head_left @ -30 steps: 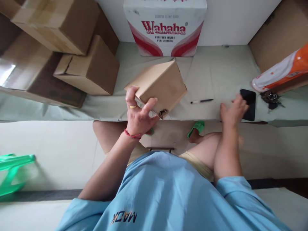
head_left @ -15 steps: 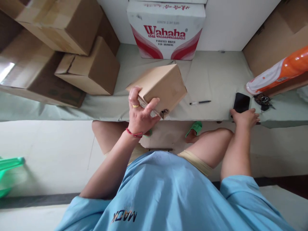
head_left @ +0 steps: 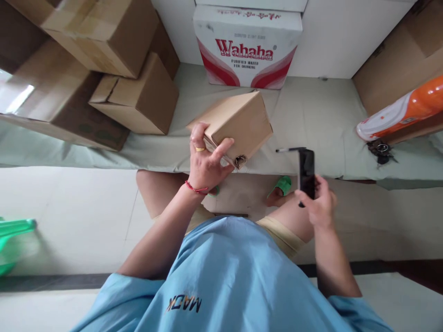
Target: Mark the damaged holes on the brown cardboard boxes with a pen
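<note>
Tan rectangular cardboard box [head_left: 247, 122]: tilted, clamped in fingers [head_left: 198, 134] of left hand [head_left: 207, 166]; slim black phone [head_left: 307, 170]: likewise in right hand [head_left: 321, 205].

The right hand [head_left: 322, 203] covers some lower part of the phone [head_left: 306, 168], which partly hides 1 end of the pen [head_left: 286, 150]. The 2 side edges cut the orange-white container [head_left: 404, 110] and the green plastic object [head_left: 15, 227], which is also blurred. On the white box [head_left: 247, 71], the small grey print [head_left: 249, 35] is not readable
</note>
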Demonstrator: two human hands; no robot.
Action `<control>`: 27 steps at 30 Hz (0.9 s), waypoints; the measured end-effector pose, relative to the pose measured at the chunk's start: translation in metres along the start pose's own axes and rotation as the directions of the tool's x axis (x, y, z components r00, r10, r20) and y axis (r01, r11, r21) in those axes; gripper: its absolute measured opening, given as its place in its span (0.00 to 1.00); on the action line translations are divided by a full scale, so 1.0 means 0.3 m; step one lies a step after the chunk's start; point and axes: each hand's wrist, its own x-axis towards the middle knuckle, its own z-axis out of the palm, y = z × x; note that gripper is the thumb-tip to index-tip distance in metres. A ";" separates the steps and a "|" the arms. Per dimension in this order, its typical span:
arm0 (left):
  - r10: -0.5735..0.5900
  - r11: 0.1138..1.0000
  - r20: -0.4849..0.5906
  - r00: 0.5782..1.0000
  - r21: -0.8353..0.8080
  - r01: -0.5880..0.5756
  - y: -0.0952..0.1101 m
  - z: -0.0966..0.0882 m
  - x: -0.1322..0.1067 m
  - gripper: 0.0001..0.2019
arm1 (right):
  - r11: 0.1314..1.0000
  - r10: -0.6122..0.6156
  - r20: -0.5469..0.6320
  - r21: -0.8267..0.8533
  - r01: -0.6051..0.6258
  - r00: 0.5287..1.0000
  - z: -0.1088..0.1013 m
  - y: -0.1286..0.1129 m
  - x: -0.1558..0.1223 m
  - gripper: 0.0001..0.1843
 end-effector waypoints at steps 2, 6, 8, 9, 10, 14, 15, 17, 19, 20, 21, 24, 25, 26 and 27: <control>-0.017 1.000 0.018 1.000 -0.012 0.017 0.005 0.000 0.002 0.39 | 0.998 -0.044 0.087 0.039 0.041 0.995 0.087 -0.084 -0.112 0.50; -0.008 0.998 0.015 1.000 -0.068 0.009 0.012 -0.005 0.004 0.37 | 0.945 -0.326 0.087 -0.010 0.328 0.941 0.214 -0.210 -0.239 0.51; 0.003 0.996 -0.002 1.000 -0.085 -0.004 0.013 -0.009 0.006 0.36 | 0.886 -0.458 0.067 -0.046 0.461 0.886 0.254 -0.256 -0.260 0.50; 0.004 0.996 -0.007 1.000 -0.088 -0.004 0.014 -0.011 0.007 0.36 | 0.862 -0.500 0.060 -0.062 0.503 0.864 0.270 -0.276 -0.264 0.50; 0.000 0.996 -0.007 1.000 -0.087 0.000 0.015 -0.013 0.008 0.35 | 0.844 -0.528 0.054 -0.075 0.531 0.847 0.284 -0.294 -0.266 0.50; -0.044 0.995 0.016 0.999 -0.085 0.045 0.025 -0.015 0.009 0.30 | 0.808 -0.581 0.017 -0.108 0.579 0.814 0.322 -0.351 -0.267 0.51; -0.056 0.995 0.019 0.998 -0.087 0.058 0.028 -0.014 0.009 0.28 | 0.803 -0.589 0.004 -0.109 0.586 0.808 0.328 -0.359 -0.267 0.51; -0.071 0.994 0.022 0.997 -0.085 0.073 0.032 -0.010 0.007 0.26 | 0.800 -0.594 -0.012 -0.111 0.589 0.804 0.335 -0.368 -0.268 0.52; -0.068 0.995 0.016 0.998 -0.071 0.069 0.032 -0.006 0.004 0.25 | 0.804 -0.589 -0.019 -0.112 0.584 0.808 0.337 -0.371 -0.270 0.51; -0.060 0.996 0.008 0.998 -0.062 0.061 0.031 -0.003 0.003 0.25 | 0.808 -0.584 -0.019 -0.109 0.579 0.812 0.337 -0.370 -0.271 0.51; -0.053 0.997 -0.001 0.999 -0.056 0.052 0.029 -0.001 0.002 0.25 | 0.813 -0.577 -0.018 -0.105 0.572 0.817 0.337 -0.369 -0.272 0.51; -0.038 0.998 -0.022 0.999 -0.045 0.037 0.021 0.006 0.000 0.26 | 0.825 -0.561 -0.018 -0.100 0.556 0.828 0.336 -0.366 -0.277 0.51; -0.037 0.998 -0.021 0.999 -0.043 0.036 0.018 0.008 0.000 0.27 | 0.826 -0.559 -0.018 -0.103 0.554 0.829 0.335 -0.362 -0.275 0.51; -0.037 0.999 -0.017 0.999 -0.040 0.036 0.016 0.009 0.001 0.28 | 0.826 -0.557 -0.018 -0.109 0.552 0.830 0.331 -0.355 -0.270 0.51; -0.039 0.999 -0.010 0.999 -0.036 0.038 0.015 0.009 0.003 0.30 | 0.828 -0.554 -0.019 -0.116 0.549 0.832 0.324 -0.344 -0.258 0.51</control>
